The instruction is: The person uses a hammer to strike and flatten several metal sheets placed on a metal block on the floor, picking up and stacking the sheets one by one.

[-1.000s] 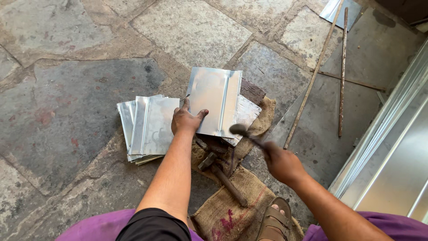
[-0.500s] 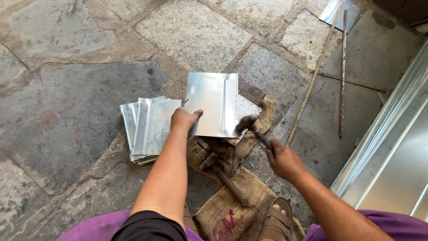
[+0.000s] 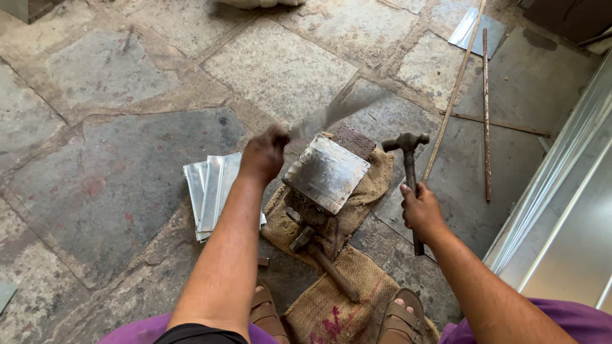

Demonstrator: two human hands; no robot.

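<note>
My left hand [image 3: 264, 153] grips the edge of a thin metal sheet [image 3: 341, 108], which is blurred by motion and stretches up and to the right from the hand. Below it a shiny square plate [image 3: 326, 172] lies tilted on a dark block, which stands on burlap sacking [image 3: 376, 175]. My right hand [image 3: 421, 210] holds a hammer [image 3: 406, 143] by its handle, head raised, to the right of the block. A stack of flat metal sheets [image 3: 213, 188] lies on the stone floor behind my left forearm.
A second hammer [image 3: 319, 255] lies on the burlap between my sandalled feet [image 3: 401, 318]. Two long rusty rods [image 3: 486, 114] lie on the floor at the right. Large sheet-metal panels [image 3: 561, 216] fill the right edge. A loose sheet [image 3: 475, 28] lies far back.
The sheet my left hand held on the block has swung up and away, blurred. My right hand has drawn the hammer back to the right and raised its head.
</note>
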